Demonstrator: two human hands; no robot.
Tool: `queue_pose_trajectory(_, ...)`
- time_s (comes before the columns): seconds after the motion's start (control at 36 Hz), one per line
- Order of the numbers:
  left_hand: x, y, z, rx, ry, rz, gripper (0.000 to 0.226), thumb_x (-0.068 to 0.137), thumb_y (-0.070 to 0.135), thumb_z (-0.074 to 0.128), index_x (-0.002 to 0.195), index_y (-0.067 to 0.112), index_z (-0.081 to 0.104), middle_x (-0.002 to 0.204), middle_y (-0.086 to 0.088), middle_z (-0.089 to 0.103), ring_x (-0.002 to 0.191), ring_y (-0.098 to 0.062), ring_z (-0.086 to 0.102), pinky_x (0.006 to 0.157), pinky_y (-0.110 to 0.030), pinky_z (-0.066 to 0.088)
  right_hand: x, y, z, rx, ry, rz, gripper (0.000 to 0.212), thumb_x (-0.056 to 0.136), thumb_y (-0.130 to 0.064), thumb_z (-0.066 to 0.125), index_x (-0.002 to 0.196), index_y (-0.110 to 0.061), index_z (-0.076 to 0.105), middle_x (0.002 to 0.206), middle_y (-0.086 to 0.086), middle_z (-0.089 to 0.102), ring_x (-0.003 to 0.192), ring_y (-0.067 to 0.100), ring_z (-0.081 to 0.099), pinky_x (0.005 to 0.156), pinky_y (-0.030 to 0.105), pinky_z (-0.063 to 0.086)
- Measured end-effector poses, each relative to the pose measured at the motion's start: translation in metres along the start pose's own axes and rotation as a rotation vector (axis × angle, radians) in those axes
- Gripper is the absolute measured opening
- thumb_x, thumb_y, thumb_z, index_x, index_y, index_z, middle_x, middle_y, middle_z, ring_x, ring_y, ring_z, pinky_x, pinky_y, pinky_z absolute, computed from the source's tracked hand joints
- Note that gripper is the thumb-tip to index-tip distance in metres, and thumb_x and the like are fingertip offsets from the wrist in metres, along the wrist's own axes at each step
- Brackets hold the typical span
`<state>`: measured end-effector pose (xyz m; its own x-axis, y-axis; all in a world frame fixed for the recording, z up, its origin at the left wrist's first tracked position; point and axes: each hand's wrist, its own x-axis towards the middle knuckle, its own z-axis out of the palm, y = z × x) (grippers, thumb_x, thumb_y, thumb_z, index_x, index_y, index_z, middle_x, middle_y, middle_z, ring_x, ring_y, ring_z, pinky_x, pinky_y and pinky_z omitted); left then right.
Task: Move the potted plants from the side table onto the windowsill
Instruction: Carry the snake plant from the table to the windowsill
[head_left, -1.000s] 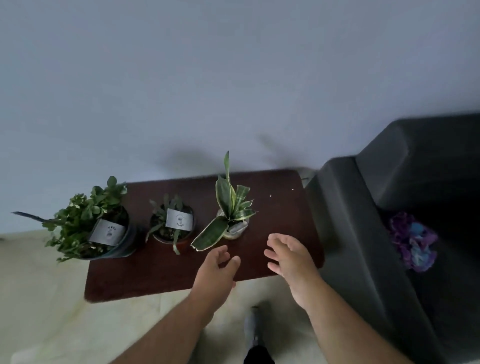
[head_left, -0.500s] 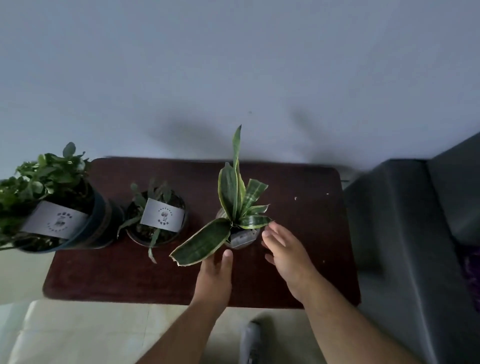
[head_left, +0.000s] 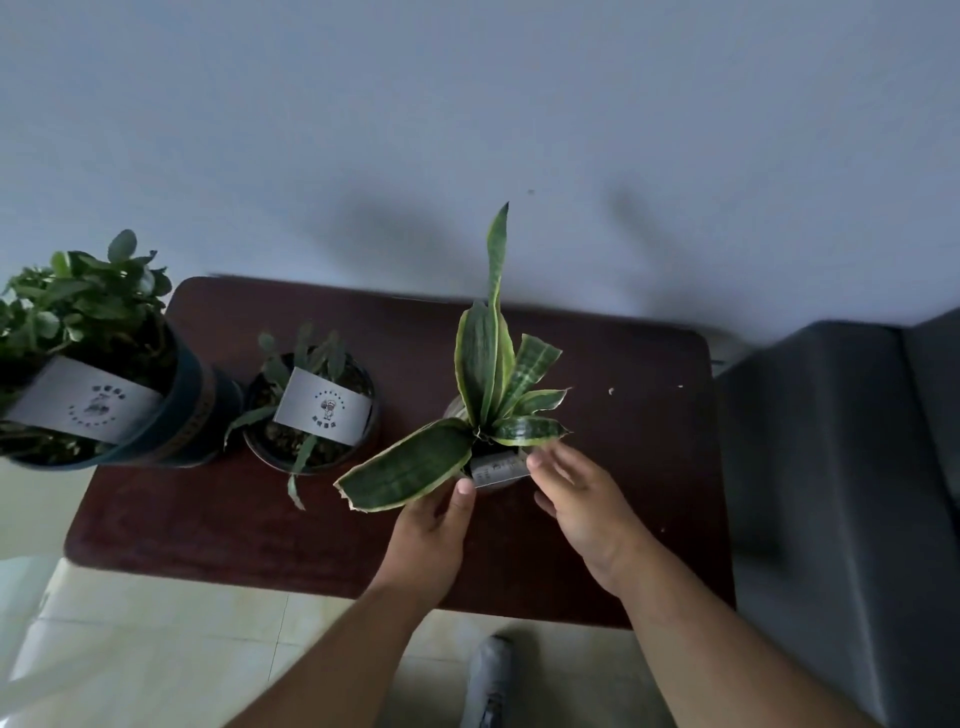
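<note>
On the dark brown side table (head_left: 623, 499), three potted plants stand in a row. A snake plant (head_left: 488, 395) with yellow-edged leaves grows from a small pot (head_left: 496, 470) on the right. In the middle is a small dark pot (head_left: 311, 415) with a white card. A big bushy plant in a dark blue pot (head_left: 104, 374) overhangs the left end. My left hand (head_left: 431, 535) is at the snake plant pot's left side with its thumb against the pot and its fingers hidden under a low leaf. My right hand (head_left: 582, 504) has spread fingertips at the pot's right side. The pot rests on the table.
A grey sofa arm (head_left: 841, 467) stands right beside the table's right end. A plain wall (head_left: 467, 130) rises directly behind the table. Pale tiled floor (head_left: 156, 649) and my grey shoe (head_left: 488, 680) are below. No windowsill is in view.
Both hands have moved forward from the table's front edge to either side of the snake plant pot. The view has shifted closer and leftward, so the sofa shows less.
</note>
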<state>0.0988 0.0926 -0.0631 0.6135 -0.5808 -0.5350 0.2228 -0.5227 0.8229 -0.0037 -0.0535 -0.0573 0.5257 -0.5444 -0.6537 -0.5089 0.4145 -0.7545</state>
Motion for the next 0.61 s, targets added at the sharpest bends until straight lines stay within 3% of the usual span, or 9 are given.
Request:
queue_pose_trajectory(0.08, -0.013, 0.018, -0.003, -0.036, -0.016, -0.048, 0.015, 0.098, 0.044, 0.051, 0.105, 0.042, 0.064, 0.110, 0.026, 0.068, 0.106, 0.025, 0.053, 0.089, 0.000, 0.038, -0.012, -0.005, -0.004, -0.017, 0.015, -0.012, 0.047, 0.097, -0.038, 0.064, 0.140, -0.018, 0.060, 0.137, -0.009, 0.063, 0.128, 0.006, 0.057, 0.113, 0.036, 0.046)
queue_pose_trajectory(0.14, -0.025, 0.033, -0.008, -0.058, -0.023, -0.039, 0.011, 0.099, 0.039, 0.051, 0.098, 0.045, 0.059, 0.099, 0.035, 0.068, 0.098, 0.032, 0.051, 0.083, 0.005, 0.037, -0.028, -0.017, -0.006, -0.010, 0.018, -0.039, 0.037, 0.097, -0.037, 0.065, 0.127, -0.017, 0.067, 0.118, -0.012, 0.070, 0.114, 0.004, 0.064, 0.102, 0.028, 0.050)
queue_pose_trajectory(0.17, -0.032, 0.040, -0.011, -0.073, -0.029, -0.040, 0.010, 0.099, 0.039, 0.051, 0.098, 0.045, 0.059, 0.096, 0.038, 0.068, 0.098, 0.031, 0.052, 0.090, 0.001, 0.038, -0.037, -0.025, -0.006, -0.009, 0.026, -0.053, 0.029, 0.096, -0.036, 0.066, 0.118, -0.018, 0.070, 0.107, -0.012, 0.073, 0.107, 0.004, 0.067, 0.096, 0.026, 0.051)
queue_pose_trajectory(0.22, -0.046, 0.057, -0.018, -0.128, -0.032, -0.050, 0.013, 0.093, 0.048, 0.052, 0.102, 0.043, 0.061, 0.102, 0.043, 0.066, 0.106, 0.023, 0.056, 0.107, -0.020, 0.042, -0.055, -0.044, -0.004, 0.010, 0.039, -0.086, 0.015, 0.096, -0.030, 0.067, 0.105, -0.019, 0.072, 0.098, -0.009, 0.076, 0.101, 0.002, 0.070, 0.095, 0.029, 0.054)
queue_pose_trajectory(0.31, -0.072, 0.086, -0.032, -0.194, 0.001, -0.029, 0.028, 0.085, 0.053, 0.054, 0.109, 0.040, 0.062, 0.108, 0.041, 0.066, 0.113, 0.013, 0.059, 0.113, -0.036, 0.042, -0.088, -0.076, 0.001, 0.042, 0.032, -0.138, 0.008, 0.095, -0.023, 0.069, 0.098, -0.017, 0.072, 0.095, -0.009, 0.076, 0.093, -0.001, 0.069, 0.098, 0.036, 0.054)
queue_pose_trajectory(0.44, -0.123, 0.146, -0.065, -0.261, 0.082, 0.003, 0.029, 0.083, 0.056, 0.054, 0.105, 0.039, 0.063, 0.102, 0.038, 0.069, 0.117, 0.000, 0.060, 0.105, -0.033, 0.048, -0.139, -0.137, 0.019, 0.016, -0.024, -0.216, 0.010, 0.095, -0.024, 0.070, 0.101, -0.017, 0.072, 0.100, -0.009, 0.077, 0.100, 0.001, 0.071, 0.101, 0.034, 0.054)
queue_pose_trajectory(0.5, -0.142, 0.164, -0.082, -0.284, 0.139, 0.013, 0.034, 0.079, 0.059, 0.054, 0.103, 0.037, 0.064, 0.103, 0.025, 0.071, 0.109, 0.000, 0.062, 0.100, -0.033, 0.052, -0.157, -0.159, 0.031, -0.018, -0.044, -0.245, 0.010, 0.093, -0.027, 0.071, 0.101, -0.019, 0.073, 0.101, -0.007, 0.077, 0.102, 0.003, 0.071, 0.101, 0.035, 0.054)
queue_pose_trajectory(0.61, -0.182, 0.196, -0.127, -0.309, 0.232, 0.056, 0.039, 0.079, 0.059, 0.053, 0.106, 0.034, 0.064, 0.114, 0.018, 0.068, 0.101, 0.007, 0.064, 0.098, -0.034, 0.054, -0.189, -0.201, 0.071, -0.088, -0.113, -0.306, 0.011, 0.093, -0.026, 0.072, 0.100, -0.019, 0.072, 0.098, -0.003, 0.077, 0.093, 0.001, 0.071, 0.096, 0.034, 0.056)
